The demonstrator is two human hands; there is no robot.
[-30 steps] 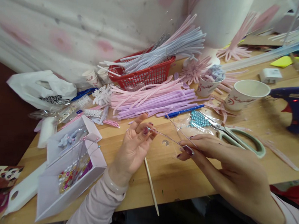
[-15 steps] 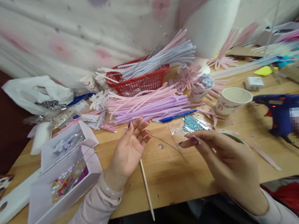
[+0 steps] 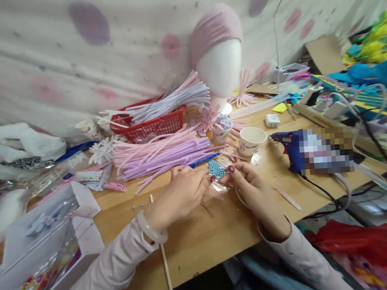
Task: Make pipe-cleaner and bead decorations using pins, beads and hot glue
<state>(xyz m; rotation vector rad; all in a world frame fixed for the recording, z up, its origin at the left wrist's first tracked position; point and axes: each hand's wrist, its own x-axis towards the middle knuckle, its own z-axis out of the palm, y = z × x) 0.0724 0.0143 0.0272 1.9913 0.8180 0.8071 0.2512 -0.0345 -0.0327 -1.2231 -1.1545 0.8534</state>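
Bag handling judged underway: right hand (image 3: pixel 256 190) pinches the bead bag (image 3: pixel 217 169), left hand (image 3: pixel 180 195) finger grip unverifiable; next move calls for steady support.

A clear plastic bag (image 3: pixel 220 189) of small, round, shiny turquoise beads (image 3: pixel 216 169) sits just in front of the blue pen's (image 3: pixel 205 160) right end, fingertips of the left hand (image 3: pixel 183 192) and right hand (image 3: pixel 254 187) at its opposite sides.

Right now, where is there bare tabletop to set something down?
Bare wood at the front edge between wooden stick and right sleeve; a smaller patch between right hand and glue gun. Crowded beyond the left hand: fuzzy stems, paper cups, red basket.
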